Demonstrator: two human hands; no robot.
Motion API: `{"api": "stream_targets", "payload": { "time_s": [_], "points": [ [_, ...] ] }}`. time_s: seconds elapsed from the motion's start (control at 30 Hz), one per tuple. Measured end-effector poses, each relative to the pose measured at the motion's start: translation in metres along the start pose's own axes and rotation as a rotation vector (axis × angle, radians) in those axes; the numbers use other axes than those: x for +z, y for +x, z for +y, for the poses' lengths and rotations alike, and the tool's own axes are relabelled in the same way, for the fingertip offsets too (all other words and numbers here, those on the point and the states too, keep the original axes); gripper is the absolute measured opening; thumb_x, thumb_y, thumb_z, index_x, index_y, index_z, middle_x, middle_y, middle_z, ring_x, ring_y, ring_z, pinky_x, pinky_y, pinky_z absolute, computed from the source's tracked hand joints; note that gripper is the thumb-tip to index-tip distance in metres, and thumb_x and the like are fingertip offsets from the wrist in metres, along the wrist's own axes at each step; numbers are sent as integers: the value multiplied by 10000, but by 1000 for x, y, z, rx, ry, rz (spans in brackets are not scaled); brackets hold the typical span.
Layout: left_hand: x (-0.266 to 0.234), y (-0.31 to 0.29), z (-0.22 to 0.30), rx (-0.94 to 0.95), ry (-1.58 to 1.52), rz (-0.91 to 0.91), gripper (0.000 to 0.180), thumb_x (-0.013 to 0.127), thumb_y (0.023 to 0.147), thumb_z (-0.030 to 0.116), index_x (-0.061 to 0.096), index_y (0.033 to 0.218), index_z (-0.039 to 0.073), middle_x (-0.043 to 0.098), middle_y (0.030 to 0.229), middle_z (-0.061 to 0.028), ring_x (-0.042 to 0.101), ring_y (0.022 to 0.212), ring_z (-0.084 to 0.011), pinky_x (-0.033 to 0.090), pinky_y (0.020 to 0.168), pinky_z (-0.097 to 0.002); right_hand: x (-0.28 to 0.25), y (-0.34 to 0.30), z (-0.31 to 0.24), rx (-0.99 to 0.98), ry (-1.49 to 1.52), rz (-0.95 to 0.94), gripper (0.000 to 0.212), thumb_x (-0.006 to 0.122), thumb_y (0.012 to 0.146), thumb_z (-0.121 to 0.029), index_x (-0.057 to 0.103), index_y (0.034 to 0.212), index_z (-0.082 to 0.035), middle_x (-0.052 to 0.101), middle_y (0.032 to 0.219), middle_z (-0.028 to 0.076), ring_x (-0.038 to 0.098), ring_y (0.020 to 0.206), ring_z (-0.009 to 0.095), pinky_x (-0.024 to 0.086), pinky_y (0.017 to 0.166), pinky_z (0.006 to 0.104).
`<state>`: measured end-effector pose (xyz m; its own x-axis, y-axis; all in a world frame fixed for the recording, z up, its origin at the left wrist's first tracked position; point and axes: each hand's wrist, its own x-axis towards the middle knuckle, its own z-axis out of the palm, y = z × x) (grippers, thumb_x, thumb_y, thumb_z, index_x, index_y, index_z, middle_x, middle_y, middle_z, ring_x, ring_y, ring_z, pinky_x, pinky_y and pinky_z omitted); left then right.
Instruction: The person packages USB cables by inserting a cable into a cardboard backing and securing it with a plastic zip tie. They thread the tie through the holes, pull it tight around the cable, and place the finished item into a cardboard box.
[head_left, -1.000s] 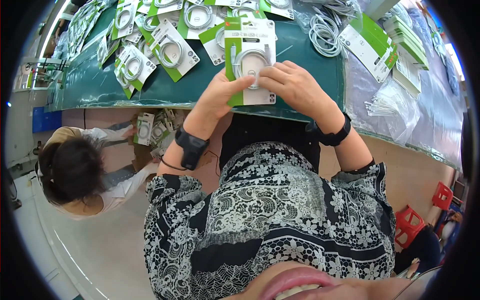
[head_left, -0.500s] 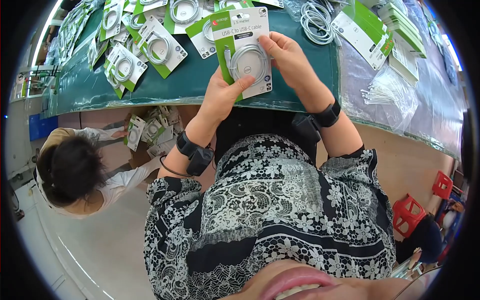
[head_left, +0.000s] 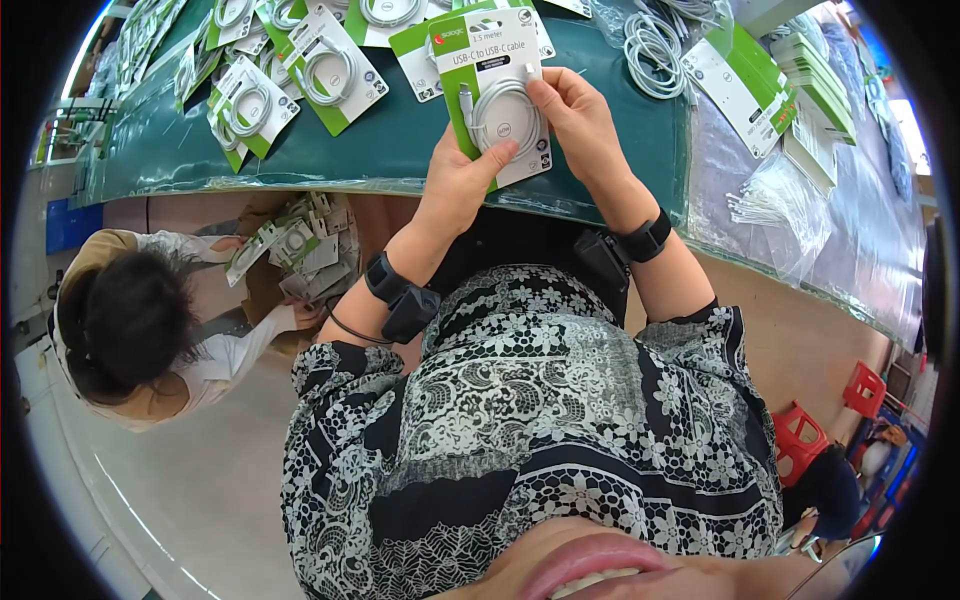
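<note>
The left hand point(head_left: 458, 185) gripped the lower left of a green-and-white cable card point(head_left: 504, 112), its thumb overlapping the coiled pale cable point(head_left: 503, 86) on the front; the right hand point(head_left: 585, 115) pinched the card's right edge between thumb and bent fingers, beside the upper plug point(head_left: 531, 71). Readable lettering point(head_left: 489, 52) and a small red emblem point(head_left: 438, 40) crossed the card's top. Left of the card lay similar carded cables point(head_left: 335, 80); right of it, a loose cable coil point(head_left: 655, 90), all on a green table point(head_left: 400, 140).
</note>
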<state>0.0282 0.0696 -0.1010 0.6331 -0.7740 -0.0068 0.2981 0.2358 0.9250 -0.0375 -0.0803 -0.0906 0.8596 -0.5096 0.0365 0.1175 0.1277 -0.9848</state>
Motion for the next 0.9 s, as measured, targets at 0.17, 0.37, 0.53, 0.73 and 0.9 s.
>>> {"api": "stream_targets", "payload": {
  "time_s": [0.17, 0.37, 0.53, 0.73, 0.9],
  "points": [
    [-1, -1, -7, 51, -63, 41, 406, 615, 891, 49, 452, 1261, 12, 572, 1141, -62, 563, 1026, -139, 481, 888, -298, -3, 4, 2, 26, 89, -18, 263, 536, 978, -228, 599, 1113, -11, 608, 875, -27, 520, 697, 18, 410, 570, 171],
    [-9, -3, -6, 129, 70, 11, 408, 613, 900, 70, 447, 1267, 1, 570, 1154, -66, 559, 1035, -135, 473, 895, -293, -5, 9, -3, 131, 159, -58, 245, 580, 949, -177, 597, 1121, -4, 611, 909, -17, 531, 747, 32, 438, 593, 194],
    [0, 1, -2, 106, -16, 36, 414, 612, 907, 85, 441, 1273, -5, 569, 1164, -70, 558, 1039, -147, 468, 901, -295, -2, 12, -1, -652, -748, 247, 267, 666, 836, -77, 611, 1096, -51, 629, 949, 31, 576, 806, 151, 465, 691, 291],
    [0, 1, -22, 268, 163, 109, 429, 622, 917, 157, 443, 1268, -10, 580, 1151, -80, 564, 1021, -162, 467, 886, -299, 16, 4, -11, -891, -1049, 166, 224, 677, 735, -57, 622, 951, -79, 617, 942, 56, 559, 862, 255, 418, 804, 364],
    [-4, -4, -23, 304, 261, 146, 458, 631, 923, 253, 461, 1255, -12, 590, 1132, -83, 564, 1005, -152, 469, 867, -296, 15, 4, -18, -823, -1017, 53, 194, 672, 739, -11, 626, 916, -72, 625, 936, 81, 574, 849, 288, 430, 786, 372]
  ]
}}
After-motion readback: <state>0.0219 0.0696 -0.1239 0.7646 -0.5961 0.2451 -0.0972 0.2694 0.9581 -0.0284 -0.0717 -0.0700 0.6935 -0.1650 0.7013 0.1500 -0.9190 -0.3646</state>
